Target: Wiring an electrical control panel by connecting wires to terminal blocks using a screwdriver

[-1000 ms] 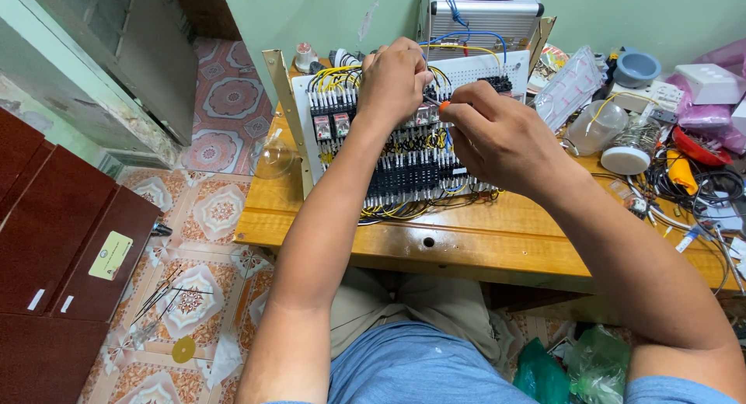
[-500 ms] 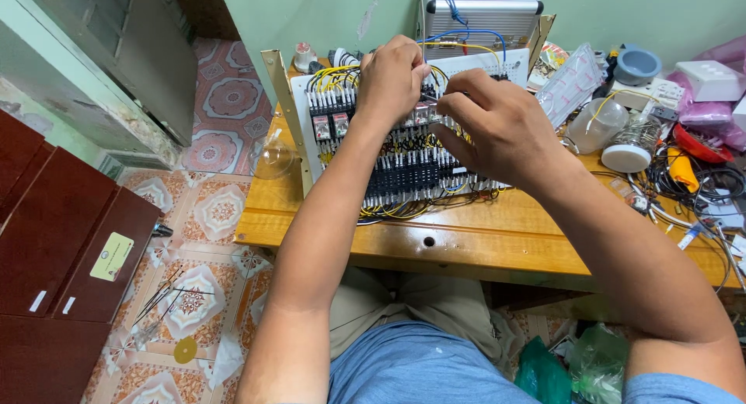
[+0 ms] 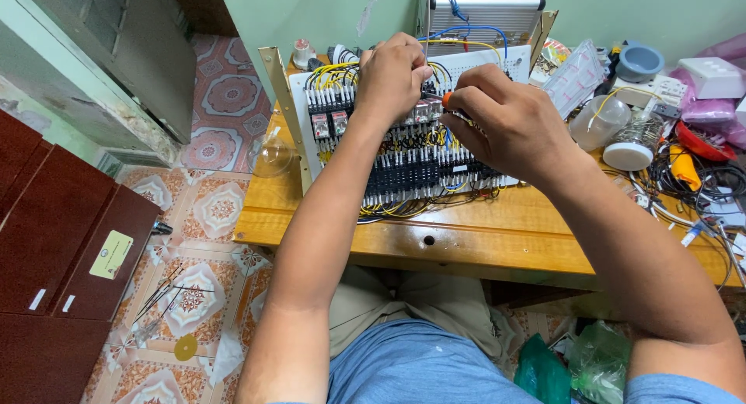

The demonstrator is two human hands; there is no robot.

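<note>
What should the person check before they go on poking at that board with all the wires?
1. Left hand steadies the white wiring board with black terminal rows: ok.
2. Right hand grips the orange-handled tool: ok.
3. Tool tip seated on a terminal: cannot tell, the fingers hide it.
4. Board stands firmly on the wooden table: ok, it leans upright in its frame.
5. Loose yellow wires kept away from the work spot: not ok, they spill out below the board.
6. Power off: cannot tell.
</note>
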